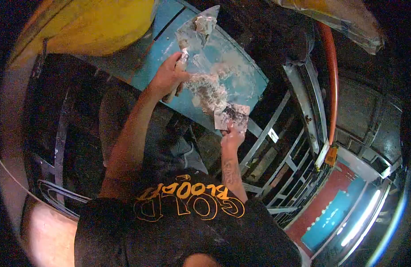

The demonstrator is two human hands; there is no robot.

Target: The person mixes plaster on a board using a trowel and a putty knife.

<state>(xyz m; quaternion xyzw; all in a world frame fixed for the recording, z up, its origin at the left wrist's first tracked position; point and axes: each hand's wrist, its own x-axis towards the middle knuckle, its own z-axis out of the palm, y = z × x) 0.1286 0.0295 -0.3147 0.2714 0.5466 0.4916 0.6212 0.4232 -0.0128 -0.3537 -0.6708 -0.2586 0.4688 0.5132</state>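
Note:
My left hand (169, 76) is closed round the handle of a trowel, whose pointed blade (192, 36) reaches up and right with a lump of pale paste on it. Below the blade, a heap of lumpy, whitish paste (210, 91) lies on a blue board (247, 82), with smears around it. At the board's lower edge, my right hand (232, 135) grips a flat, paste-smeared rectangular scraper (241, 116). The scraper touches or overlaps the lower end of the heap.
A yellow rounded object (98, 26) stands at the upper left. On the right, an orange pipe (332, 80) runs down past metal frames (310, 107). A red and blue surface (330, 213) and a bright light strip (361, 218) show at the lower right.

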